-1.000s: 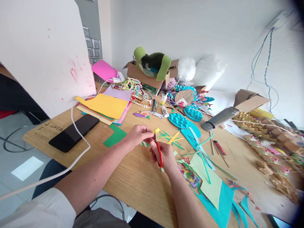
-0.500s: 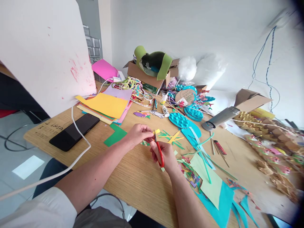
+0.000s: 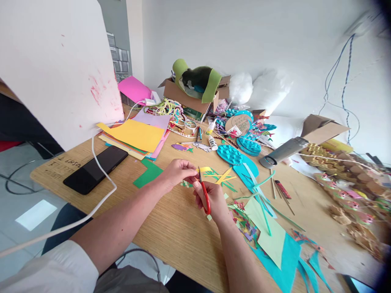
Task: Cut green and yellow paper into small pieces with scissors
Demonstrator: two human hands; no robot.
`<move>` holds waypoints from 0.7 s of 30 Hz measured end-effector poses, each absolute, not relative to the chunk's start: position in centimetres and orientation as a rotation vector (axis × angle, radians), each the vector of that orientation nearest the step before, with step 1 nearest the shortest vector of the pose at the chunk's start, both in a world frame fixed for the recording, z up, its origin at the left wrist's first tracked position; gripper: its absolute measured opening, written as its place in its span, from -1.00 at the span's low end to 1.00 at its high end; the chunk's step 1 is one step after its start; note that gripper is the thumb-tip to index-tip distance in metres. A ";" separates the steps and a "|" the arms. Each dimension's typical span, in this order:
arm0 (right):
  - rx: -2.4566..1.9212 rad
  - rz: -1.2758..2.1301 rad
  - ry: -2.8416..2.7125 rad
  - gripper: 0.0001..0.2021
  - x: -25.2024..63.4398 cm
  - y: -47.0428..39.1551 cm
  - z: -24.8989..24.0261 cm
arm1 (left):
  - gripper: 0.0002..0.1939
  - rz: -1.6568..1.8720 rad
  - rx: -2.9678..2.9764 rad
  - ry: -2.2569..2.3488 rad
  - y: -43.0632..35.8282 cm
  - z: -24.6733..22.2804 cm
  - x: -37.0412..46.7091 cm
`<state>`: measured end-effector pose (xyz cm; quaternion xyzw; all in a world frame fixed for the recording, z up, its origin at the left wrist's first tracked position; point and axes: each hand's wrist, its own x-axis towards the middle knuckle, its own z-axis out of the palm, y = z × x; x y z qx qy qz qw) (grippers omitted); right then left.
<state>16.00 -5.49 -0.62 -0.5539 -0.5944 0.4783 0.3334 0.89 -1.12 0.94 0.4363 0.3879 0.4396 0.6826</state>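
Grip (image 3: pixel 216 199) on scissors (image 3: pixel 207 200) above inscribed table (image 3: pixel 171 219)

bright, soft light | glare: floor (image 3: pixel 36 214) | right edge dark, blurred

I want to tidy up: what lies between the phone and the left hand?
In the head view: a green piece on the table, and a bend of white cable beside the phone.

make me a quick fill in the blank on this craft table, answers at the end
1. The right hand holds ____-handled scissors.
2. The left hand pinches a paper strip coloured ____.
3. The cable passing over the black phone is ____.

Missing words: red; yellow; white.
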 end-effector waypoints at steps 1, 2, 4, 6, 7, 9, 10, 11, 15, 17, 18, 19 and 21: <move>-1.449 1.248 -1.558 -0.51 16.0 -5.5 -0.6 | -0.83 0.988 0.982 0.871 -1.1 1.0 0.9; -1.454 1.247 -1.563 -0.52 16.0 -5.5 -0.6 | -0.84 0.990 0.986 0.873 -1.2 1.0 0.9; -1.461 1.242 -1.568 -0.52 16.1 -5.5 -0.7 | -0.86 0.995 0.995 0.882 -1.1 1.0 0.9; -1.461 1.238 -1.573 -0.52 16.1 -5.5 -0.6 | -0.88 0.998 1.002 0.893 -1.1 0.9 0.8; -1.458 1.239 -1.574 -0.52 16.1 -5.6 -0.6 | -0.89 0.999 1.005 0.896 -1.1 0.8 0.8; -1.451 1.239 -1.574 -0.51 16.1 -5.6 -0.5 | -0.88 1.005 1.005 0.894 -1.1 0.8 0.8; -1.449 1.242 -1.570 -0.51 16.1 -5.6 -0.5 | -0.88 1.009 1.004 0.892 -1.1 0.8 0.8; -1.449 1.245 -1.564 -0.51 16.1 -5.6 -0.5 | -0.88 1.014 1.002 0.890 -1.1 0.9 0.8; -1.459 1.258 -1.547 -0.51 16.0 -5.7 -0.5 | -0.87 1.025 0.994 0.888 -1.1 1.0 0.8; -1.451 1.257 -1.558 -0.52 16.1 -5.6 -0.5 | -0.87 1.028 0.997 0.883 -1.1 0.9 0.8; -1.443 1.255 -1.568 -0.52 16.1 -5.6 -0.6 | -0.88 1.028 1.001 0.880 -1.1 0.9 0.8; -1.435 1.255 -1.578 -0.51 16.1 -5.6 -0.6 | -0.88 1.026 1.006 0.878 -1.1 0.9 0.8; -1.426 1.258 -1.589 -0.51 16.1 -5.6 -0.6 | -0.88 1.022 1.015 0.878 -1.1 0.8 0.8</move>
